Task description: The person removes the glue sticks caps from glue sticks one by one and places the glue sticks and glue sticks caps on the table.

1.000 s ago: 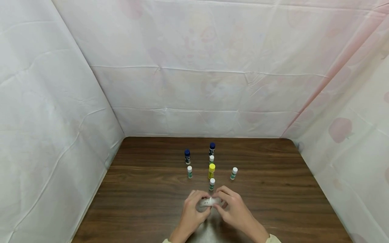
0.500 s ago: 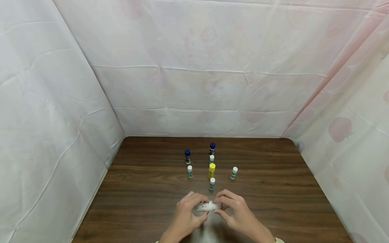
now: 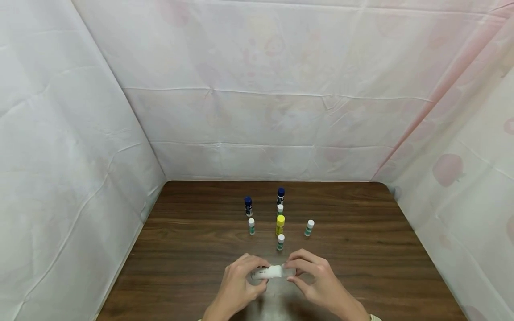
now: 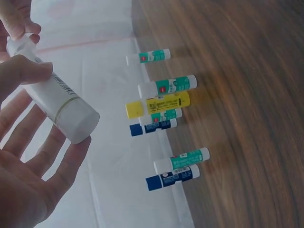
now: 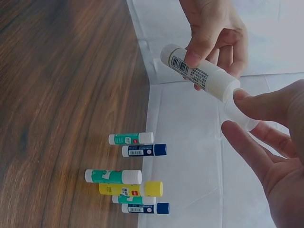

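My left hand (image 3: 237, 283) holds a large white glue stick (image 3: 266, 273) on its side over the near part of the table, thumb on one side and fingers on the other. A barcode and small print show on its barrel in the right wrist view. With thumb and fingertips, my right hand (image 3: 319, 278) pinches a clear cap (image 5: 237, 115) at the stick's right end. The cap overlaps the white end of the stick in the right wrist view.
Beyond the hands stand several small upright glue sticks: white-capped green ones (image 3: 280, 243), a yellow one (image 3: 279, 225) and two with blue caps (image 3: 248, 207). White cloth (image 3: 257, 162) hangs around the dark wooden table (image 3: 180, 258).
The left hand has moved left with the glue stick, exposing more of its barrel and white end. The right hand holds the cap, now farther along toward the stick's end.
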The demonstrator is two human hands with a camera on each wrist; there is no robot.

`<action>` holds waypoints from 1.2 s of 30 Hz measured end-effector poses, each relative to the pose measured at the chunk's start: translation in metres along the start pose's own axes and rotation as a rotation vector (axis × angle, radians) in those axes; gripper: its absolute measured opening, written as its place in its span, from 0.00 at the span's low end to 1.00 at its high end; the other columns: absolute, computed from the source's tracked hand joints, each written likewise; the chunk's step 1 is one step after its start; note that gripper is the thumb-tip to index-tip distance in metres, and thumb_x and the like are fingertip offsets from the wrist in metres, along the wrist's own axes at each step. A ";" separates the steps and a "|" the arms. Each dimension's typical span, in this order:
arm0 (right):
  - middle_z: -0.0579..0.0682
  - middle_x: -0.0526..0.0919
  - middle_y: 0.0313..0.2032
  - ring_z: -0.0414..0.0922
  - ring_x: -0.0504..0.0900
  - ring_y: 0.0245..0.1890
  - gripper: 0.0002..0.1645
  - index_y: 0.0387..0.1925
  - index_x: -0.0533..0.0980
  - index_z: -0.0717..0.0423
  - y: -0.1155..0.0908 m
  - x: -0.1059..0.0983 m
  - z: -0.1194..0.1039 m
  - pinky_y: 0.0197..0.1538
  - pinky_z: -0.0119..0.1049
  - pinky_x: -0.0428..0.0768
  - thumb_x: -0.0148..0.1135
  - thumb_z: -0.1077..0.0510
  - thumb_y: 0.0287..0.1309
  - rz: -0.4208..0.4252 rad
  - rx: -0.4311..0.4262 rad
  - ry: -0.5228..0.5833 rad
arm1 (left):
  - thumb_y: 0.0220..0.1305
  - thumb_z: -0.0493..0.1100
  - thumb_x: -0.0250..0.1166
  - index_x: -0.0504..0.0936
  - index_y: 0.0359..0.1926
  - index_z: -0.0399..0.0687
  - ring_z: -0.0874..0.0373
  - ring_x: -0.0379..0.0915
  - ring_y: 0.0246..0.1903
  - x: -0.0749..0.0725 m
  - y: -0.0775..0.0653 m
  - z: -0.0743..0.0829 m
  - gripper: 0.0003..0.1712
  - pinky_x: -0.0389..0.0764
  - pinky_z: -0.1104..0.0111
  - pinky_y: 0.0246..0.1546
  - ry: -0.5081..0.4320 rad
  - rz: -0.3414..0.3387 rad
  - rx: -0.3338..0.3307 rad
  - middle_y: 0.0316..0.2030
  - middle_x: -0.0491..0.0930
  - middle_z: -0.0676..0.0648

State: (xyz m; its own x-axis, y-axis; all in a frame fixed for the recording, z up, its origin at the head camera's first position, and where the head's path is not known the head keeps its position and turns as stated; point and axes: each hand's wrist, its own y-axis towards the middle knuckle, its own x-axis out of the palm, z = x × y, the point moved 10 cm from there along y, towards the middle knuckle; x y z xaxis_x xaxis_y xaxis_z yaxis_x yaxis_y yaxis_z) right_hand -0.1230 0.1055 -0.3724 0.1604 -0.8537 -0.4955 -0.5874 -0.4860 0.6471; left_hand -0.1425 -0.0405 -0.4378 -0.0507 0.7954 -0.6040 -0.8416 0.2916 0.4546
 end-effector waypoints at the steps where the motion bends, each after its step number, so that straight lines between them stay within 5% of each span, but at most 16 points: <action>1: 0.55 0.78 0.37 0.47 0.81 0.30 0.09 0.35 0.79 0.62 0.002 -0.002 -0.004 0.32 0.23 0.79 0.67 0.62 0.52 0.004 -0.001 0.001 | 0.42 0.36 0.75 0.82 0.37 0.61 0.69 0.72 0.31 0.000 0.000 0.001 0.20 0.79 0.70 0.28 -0.004 0.002 0.000 0.33 0.80 0.64; 9: 0.54 0.78 0.36 0.47 0.80 0.29 0.13 0.35 0.79 0.61 0.004 -0.008 -0.016 0.31 0.25 0.79 0.59 0.54 0.60 0.035 -0.034 -0.002 | 0.36 0.33 0.77 0.82 0.36 0.61 0.69 0.74 0.31 -0.010 -0.004 0.000 0.24 0.79 0.68 0.29 -0.042 0.047 0.010 0.33 0.80 0.63; 15: 0.53 0.78 0.37 0.41 0.80 0.31 0.10 0.37 0.79 0.59 -0.012 -0.008 0.000 0.30 0.24 0.79 0.62 0.55 0.59 0.057 -0.054 -0.005 | 0.35 0.31 0.77 0.82 0.36 0.59 0.67 0.78 0.30 -0.018 -0.007 -0.007 0.25 0.81 0.68 0.29 -0.098 0.083 -0.005 0.32 0.81 0.62; 18: 0.53 0.78 0.37 0.39 0.80 0.29 0.11 0.39 0.79 0.57 -0.019 -0.012 0.004 0.30 0.23 0.78 0.68 0.62 0.52 0.063 -0.052 -0.005 | 0.38 0.29 0.75 0.82 0.37 0.59 0.65 0.79 0.32 -0.020 -0.007 -0.013 0.25 0.82 0.69 0.30 -0.166 0.080 -0.034 0.33 0.82 0.61; 25: 0.54 0.76 0.34 0.38 0.77 0.23 0.31 0.38 0.80 0.59 -0.027 -0.024 0.003 0.26 0.23 0.78 0.72 0.82 0.24 0.080 -0.010 -0.012 | 0.38 0.28 0.76 0.81 0.38 0.56 0.59 0.80 0.33 -0.031 -0.007 -0.027 0.25 0.82 0.68 0.25 -0.228 0.179 -0.021 0.34 0.83 0.55; 36: 0.48 0.75 0.36 0.35 0.73 0.22 0.28 0.40 0.81 0.54 -0.060 -0.023 0.041 0.23 0.22 0.74 0.74 0.76 0.32 0.049 0.090 -0.049 | 0.36 0.22 0.73 0.79 0.36 0.40 0.49 0.81 0.33 -0.053 -0.005 -0.043 0.22 0.83 0.61 0.27 -0.285 0.303 -0.115 0.32 0.83 0.43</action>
State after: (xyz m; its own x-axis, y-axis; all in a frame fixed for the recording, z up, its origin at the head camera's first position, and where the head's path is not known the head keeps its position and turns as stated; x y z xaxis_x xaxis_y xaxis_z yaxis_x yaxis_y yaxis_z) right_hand -0.1236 0.1625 -0.4235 0.0919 -0.8649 -0.4934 -0.6627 -0.4230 0.6180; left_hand -0.1587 -0.1068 -0.4363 -0.1678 0.9557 -0.2419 -0.8670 -0.0262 0.4977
